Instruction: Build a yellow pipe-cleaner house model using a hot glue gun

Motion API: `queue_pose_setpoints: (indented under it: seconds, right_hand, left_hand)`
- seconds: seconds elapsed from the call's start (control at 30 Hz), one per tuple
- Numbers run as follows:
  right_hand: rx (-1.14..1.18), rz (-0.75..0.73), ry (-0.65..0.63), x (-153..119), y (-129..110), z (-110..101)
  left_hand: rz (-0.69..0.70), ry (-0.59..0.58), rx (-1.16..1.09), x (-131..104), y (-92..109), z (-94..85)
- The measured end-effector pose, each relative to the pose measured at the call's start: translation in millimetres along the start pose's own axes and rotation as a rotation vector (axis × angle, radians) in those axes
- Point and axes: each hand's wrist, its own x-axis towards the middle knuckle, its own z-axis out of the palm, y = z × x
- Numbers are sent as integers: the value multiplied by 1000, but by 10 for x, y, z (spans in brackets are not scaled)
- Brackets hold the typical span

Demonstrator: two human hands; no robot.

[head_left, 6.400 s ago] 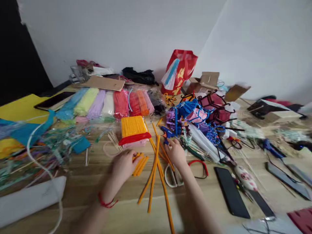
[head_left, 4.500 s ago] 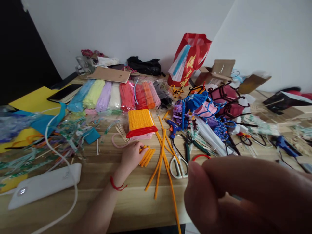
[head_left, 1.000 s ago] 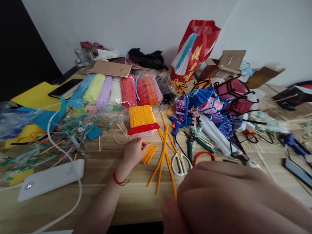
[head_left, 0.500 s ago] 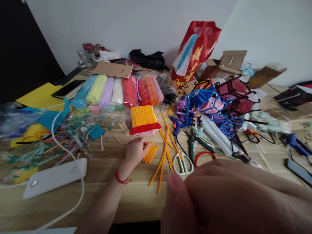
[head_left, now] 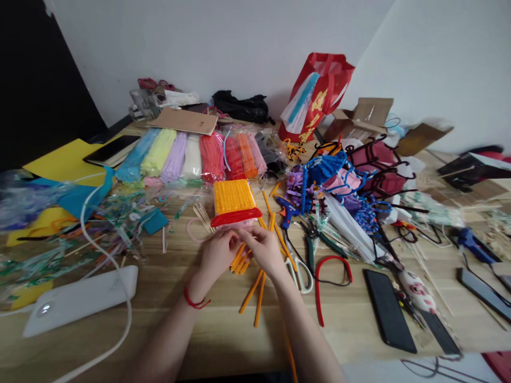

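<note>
My left hand (head_left: 219, 254), with a red string at its wrist, is closed around several short orange twisted pieces (head_left: 240, 259). Beside it and touching it, my right hand (head_left: 262, 250) has its fingers pinched together at the top of these pieces; what lies between its fingertips is hidden. Just beyond both hands sits a block of yellow-orange woven stems (head_left: 235, 196) with a red edge (head_left: 235, 217). Loose orange stems (head_left: 259, 298) lie crossed under and beside my right hand. One more orange stem (head_left: 290, 351) hangs along my right forearm.
White-handled scissors (head_left: 305, 277), green-handled pliers (head_left: 310, 250) and a blue glue gun (head_left: 287, 210) lie right of my hands. A black phone (head_left: 389, 310) is at the front right. A white power bank (head_left: 83, 300) with a cable lies left. Bundled colored stems (head_left: 191, 154) line the back.
My right hand has come down from the near right foreground to meet my left hand at the orange pieces. The view has shifted slightly, and the black phone now shows.
</note>
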Motion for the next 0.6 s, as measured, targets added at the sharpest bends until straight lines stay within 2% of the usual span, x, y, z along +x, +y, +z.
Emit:
queue_pose_setpoints:
  seconds: [0.07,0.13,0.2,0.27,0.37,0.6]
  right_hand:
    - [195,106,75,135,166,-13]
    - [339,153,128,224,218,-14]
    - [441,158,162,296,228,0]
    - [508,129,187,358,249,28]
    - [547,58,196,413,326,78]
    - [477,-60,174,308,518,105]
  left_hand:
    - [0,48,-191,32,-8,-27]
    - [-8,106,-473,71,-19,-50]
    - [-50,166,-697,106,-35,-73]
    - [-117,240,-819,129,-50,-103]
    - [-178,347,-868,135,-52,-164]
    - [-128,437,-874,75,20,-266]
